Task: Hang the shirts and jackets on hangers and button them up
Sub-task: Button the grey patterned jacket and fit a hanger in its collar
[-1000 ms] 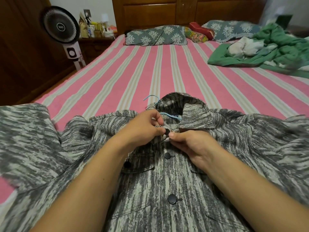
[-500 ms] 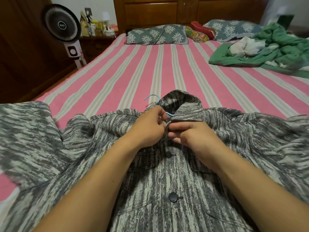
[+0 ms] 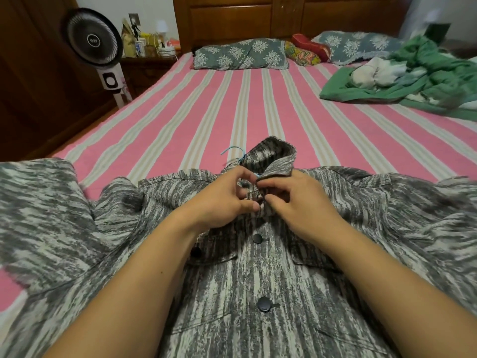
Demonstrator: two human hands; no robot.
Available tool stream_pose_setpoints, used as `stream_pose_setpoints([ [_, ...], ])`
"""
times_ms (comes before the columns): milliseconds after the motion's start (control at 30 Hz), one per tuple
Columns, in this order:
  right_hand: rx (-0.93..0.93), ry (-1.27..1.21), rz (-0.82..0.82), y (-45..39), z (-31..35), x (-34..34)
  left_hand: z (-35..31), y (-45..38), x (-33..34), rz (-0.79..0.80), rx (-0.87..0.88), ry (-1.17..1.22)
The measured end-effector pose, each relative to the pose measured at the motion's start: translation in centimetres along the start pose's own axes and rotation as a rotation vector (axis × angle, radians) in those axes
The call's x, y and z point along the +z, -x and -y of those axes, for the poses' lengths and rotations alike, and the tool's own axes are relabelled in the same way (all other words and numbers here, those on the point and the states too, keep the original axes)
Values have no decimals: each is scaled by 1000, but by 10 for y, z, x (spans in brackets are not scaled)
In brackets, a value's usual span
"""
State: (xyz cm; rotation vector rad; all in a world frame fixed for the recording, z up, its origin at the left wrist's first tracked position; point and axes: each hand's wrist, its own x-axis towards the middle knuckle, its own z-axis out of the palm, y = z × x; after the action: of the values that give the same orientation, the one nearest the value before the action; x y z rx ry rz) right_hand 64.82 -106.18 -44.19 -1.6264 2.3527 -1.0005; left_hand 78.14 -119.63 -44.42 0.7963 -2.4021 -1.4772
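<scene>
— Grey-streaked jacket (image 3: 258, 275) lies front-up across the near edge of the bed (image 3: 206, 117), collar toward the headboard. Where are the hands?

— Both at the neck. Left hand (image 3: 222, 200) and right hand (image 3: 296, 200) each pinch a placket edge just under the collar (image 3: 273, 158), fingertips almost meeting.

— And the hanger?

— Its blue hook (image 3: 232, 150) pokes out past the collar. Beyond it, striped sheet runs bare to the pillows (image 3: 240, 54); green clothes (image 3: 423, 76) crowd the right edge.

Jacket (image 3: 258, 275) flat on bed (image 3: 211, 117), hanger (image 3: 232, 151) in collar; pillows (image 3: 240, 55) behind, fan (image 3: 93, 41) left, clothes pile (image 3: 413, 76) right.
</scene>
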Motion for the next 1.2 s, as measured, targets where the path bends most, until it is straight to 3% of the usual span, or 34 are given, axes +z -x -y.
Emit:
stream_pose_setpoints([
  [267, -62, 21, 65, -12, -7, 6, 6, -1, 2, 18, 111, -38],
  [400, -61, 22, 7, -12, -10, 5, 5, 2, 6, -52, 170, -156],
  [533, -57, 51, 56, -12, -13, 5, 10, -2, 5, -61, 145, -125],
  [800, 65, -71, 57, -16, -17, 4, 4, 2, 4, -31, 222, -211],
  [900, 96, -93, 80, -15, -18, 7, 6, 1, 6, -90, 135, -193],
  [1033, 108, -79, 59, -13, -17, 10, 13, -5, 7, -110, -21, 106],
  [1200, 54, 19, 25, -13, -11, 7, 10, -9, 11, -117, -110, 152],
])
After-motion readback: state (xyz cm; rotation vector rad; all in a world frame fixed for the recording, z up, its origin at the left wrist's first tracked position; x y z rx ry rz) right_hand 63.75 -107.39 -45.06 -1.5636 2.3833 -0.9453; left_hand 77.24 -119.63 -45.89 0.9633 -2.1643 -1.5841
